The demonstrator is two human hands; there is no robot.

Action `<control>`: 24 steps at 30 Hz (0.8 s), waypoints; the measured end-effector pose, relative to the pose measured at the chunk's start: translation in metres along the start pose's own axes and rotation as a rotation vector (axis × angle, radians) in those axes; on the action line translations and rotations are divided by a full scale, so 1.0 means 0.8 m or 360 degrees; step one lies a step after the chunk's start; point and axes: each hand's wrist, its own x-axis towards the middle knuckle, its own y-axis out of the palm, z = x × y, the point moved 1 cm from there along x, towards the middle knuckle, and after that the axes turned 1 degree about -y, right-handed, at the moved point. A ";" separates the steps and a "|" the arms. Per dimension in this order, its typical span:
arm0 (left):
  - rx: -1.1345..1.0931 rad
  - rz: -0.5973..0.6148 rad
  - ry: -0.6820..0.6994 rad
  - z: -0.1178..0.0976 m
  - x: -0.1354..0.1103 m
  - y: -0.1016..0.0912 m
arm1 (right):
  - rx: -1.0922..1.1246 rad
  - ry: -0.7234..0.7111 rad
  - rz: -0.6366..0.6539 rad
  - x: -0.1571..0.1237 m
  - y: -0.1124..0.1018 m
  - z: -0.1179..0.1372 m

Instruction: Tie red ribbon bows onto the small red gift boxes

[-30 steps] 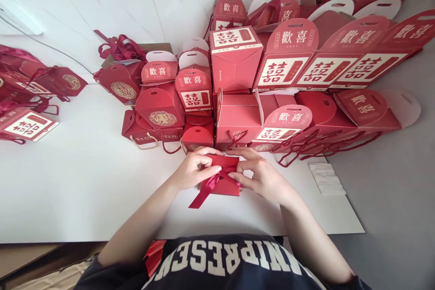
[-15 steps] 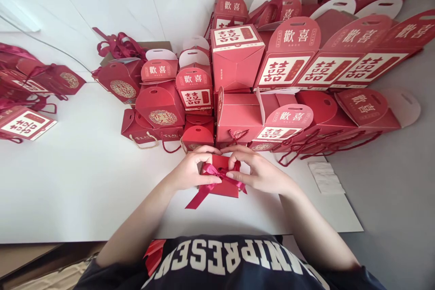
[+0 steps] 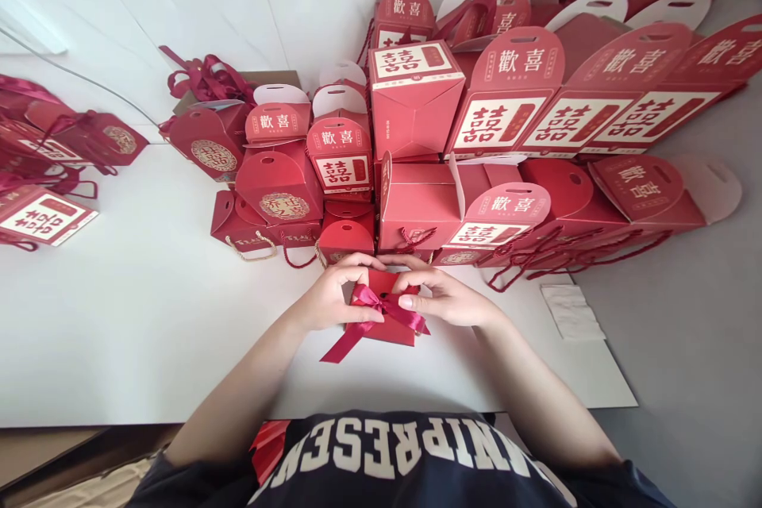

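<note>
From where I sit, both hands are drawn in close over a small red paper packet (image 3: 393,331) lying flat on the white worktop (image 3: 148,317), just in front of a stack of red gift boxes (image 3: 410,99). The left hand (image 3: 327,298) curls over the packet from one side and the right hand (image 3: 444,298) from the other, their fingertips pinching at the crimson satin ribbon (image 3: 381,303) tied in a bow across it. I can't see exactly where each finger lands, as the knot is half hidden. One long ribbon tail (image 3: 345,343) trails toward me. Good work here is slow: even tension on both loops, knot centred. Behind, the boxes read 歡喜 on their handle flaps (image 3: 521,59), with 囍 on white panels (image 3: 497,123) — another carries a round gold seal (image 3: 284,206).
</note>
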 end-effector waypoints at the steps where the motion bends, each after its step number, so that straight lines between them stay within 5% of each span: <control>1: -0.0017 0.0003 0.0002 -0.001 0.000 0.000 | 0.0043 -0.0003 -0.0002 0.001 0.001 -0.001; 15: -0.0530 -0.0090 -0.0214 0.030 -0.012 0.006 | 0.0446 -0.0015 -0.0066 -0.001 0.005 -0.028; 24: -0.0501 -0.0052 -0.0122 0.025 -0.010 -0.006 | 0.0153 -0.0030 -0.0245 -0.004 0.007 -0.001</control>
